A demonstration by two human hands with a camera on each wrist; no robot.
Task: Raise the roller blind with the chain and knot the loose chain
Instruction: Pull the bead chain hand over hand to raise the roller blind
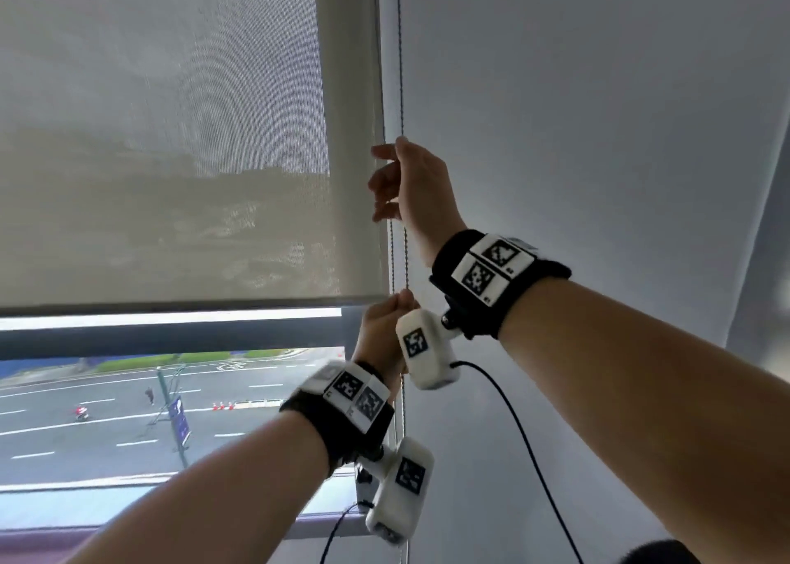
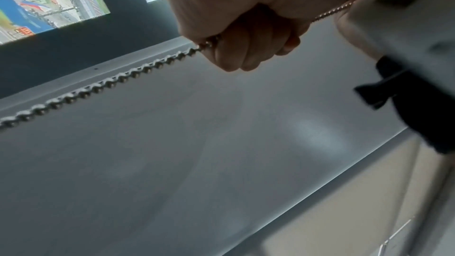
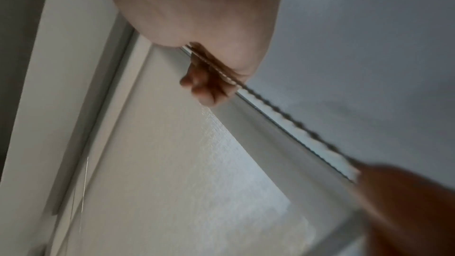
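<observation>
A pale mesh roller blind [image 1: 171, 178] covers the upper window; its bottom bar hangs just above the dark frame crossbar. The bead chain [image 1: 401, 71] runs down the blind's right edge in two strands. My right hand [image 1: 397, 178] is the higher one, with its fingers curled round the chain [image 3: 283, 112], as the right wrist view of that hand [image 3: 204, 85] shows. Lower, level with the blind's bottom bar, my left hand [image 1: 384, 324] grips the chain [image 2: 98, 87] in a fist [image 2: 246, 36]. Below it the chain hangs loose along the frame.
A plain grey wall [image 1: 598, 135] stands right of the chain. The dark crossbar [image 1: 171, 337] spans the window, with the sill [image 1: 320, 529] below and a street outside. A black cable [image 1: 513, 426] trails from the right wrist camera.
</observation>
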